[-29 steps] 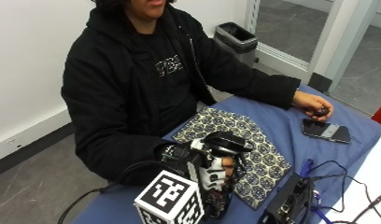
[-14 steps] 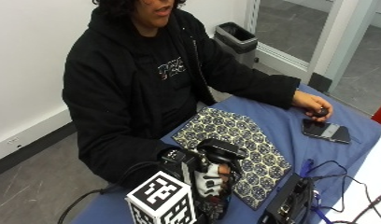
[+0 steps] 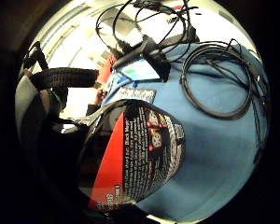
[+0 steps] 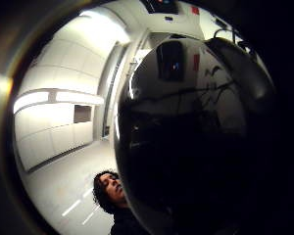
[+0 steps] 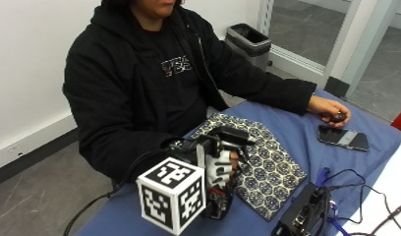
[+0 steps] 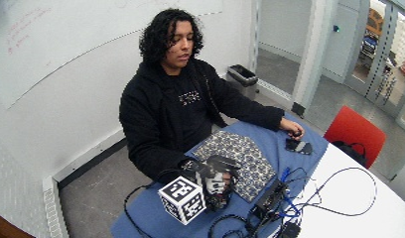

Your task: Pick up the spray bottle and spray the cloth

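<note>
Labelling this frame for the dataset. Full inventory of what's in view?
spray bottle: 1, black with red and black label, held upright at the table's near end beside the cloth
cloth: 1, dark with pale pattern, flat on the table
table: 1, blue cover
phone: 1, black, on the table near the bare hand
black box: 1, on the table past the cloth, cables attached
cables: several, black and blue
bin: 1, black, on the floor
red chair: 1, beyond the table
bare left hand: on the table, holds a small dark object
gloved right hand: grips the spray bottle

spray bottle (image 3: 135, 158) label print, sweatshirt (image 5: 174, 65) logo, both unreadable
</note>
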Demonstrator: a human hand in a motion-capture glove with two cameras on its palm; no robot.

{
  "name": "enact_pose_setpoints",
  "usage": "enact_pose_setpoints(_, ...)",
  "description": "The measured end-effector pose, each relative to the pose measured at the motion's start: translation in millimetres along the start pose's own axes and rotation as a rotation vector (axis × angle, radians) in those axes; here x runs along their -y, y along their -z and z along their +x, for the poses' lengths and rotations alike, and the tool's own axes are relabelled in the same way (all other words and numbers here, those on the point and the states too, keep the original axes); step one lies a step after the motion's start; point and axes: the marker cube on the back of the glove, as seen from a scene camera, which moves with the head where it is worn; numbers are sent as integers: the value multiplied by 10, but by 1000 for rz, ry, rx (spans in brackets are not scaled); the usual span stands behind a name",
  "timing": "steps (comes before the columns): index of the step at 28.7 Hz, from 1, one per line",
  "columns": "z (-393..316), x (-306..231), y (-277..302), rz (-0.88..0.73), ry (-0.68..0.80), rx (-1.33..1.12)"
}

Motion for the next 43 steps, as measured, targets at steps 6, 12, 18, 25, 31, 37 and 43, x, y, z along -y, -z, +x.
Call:
enact_pose_setpoints(6, -402, -254, -382, -366, -191, -155)
enact_pose_setpoints(12, -511, -344, -667, -713, -404, -425)
enact_pose_setpoints(18, -359, -574, -666, -1029, -639, -689)
enact_pose_setpoints(25, -90, -805, -925, -1293, -796, -874)
enact_pose_setpoints(31, 150, -970, -1077, -1382, -852, -913)
enact_pose_setpoints(37, 169, -951, -1116, -1383, -853, -911)
enact_pose_setpoints(43, -167, -696, -1214, -1299, -707, -860)
